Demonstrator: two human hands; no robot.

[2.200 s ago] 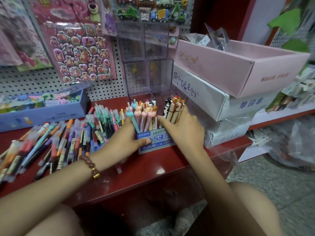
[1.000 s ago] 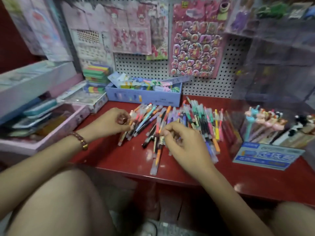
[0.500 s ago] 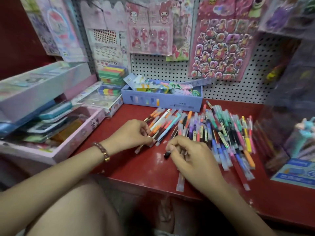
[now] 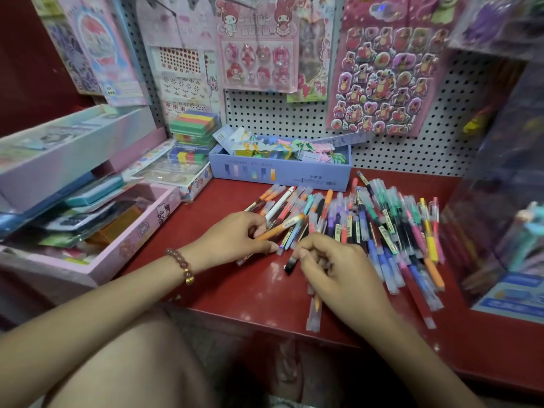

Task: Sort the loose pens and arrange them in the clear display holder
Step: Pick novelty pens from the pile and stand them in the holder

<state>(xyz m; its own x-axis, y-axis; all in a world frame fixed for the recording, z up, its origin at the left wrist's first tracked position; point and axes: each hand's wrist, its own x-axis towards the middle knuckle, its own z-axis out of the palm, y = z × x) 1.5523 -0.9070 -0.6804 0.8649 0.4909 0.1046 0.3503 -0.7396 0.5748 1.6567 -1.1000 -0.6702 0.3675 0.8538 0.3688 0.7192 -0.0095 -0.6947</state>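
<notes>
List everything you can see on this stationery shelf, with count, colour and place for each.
Loose plastic pens: dozens, mixed colours, heaped centre-right on shelf.
Red shelf: one, red, beneath everything.
Clear display holder: one, transparent, far right, blurred, pens inside.
Lilac cardboard box: one, lilac-blue, behind pens, pastel items inside.
Pink open tray: one, pink, left, stationery inside.
Striped block stack: one, multicoloured, back left.
Sticker sheets: several, mostly pink, on white pegboard.
Bead bracelet: one, reddish-brown, left wrist.
Left hand: one, grips orange pen.
Right hand: one, curled round black-ended pen.
</notes>
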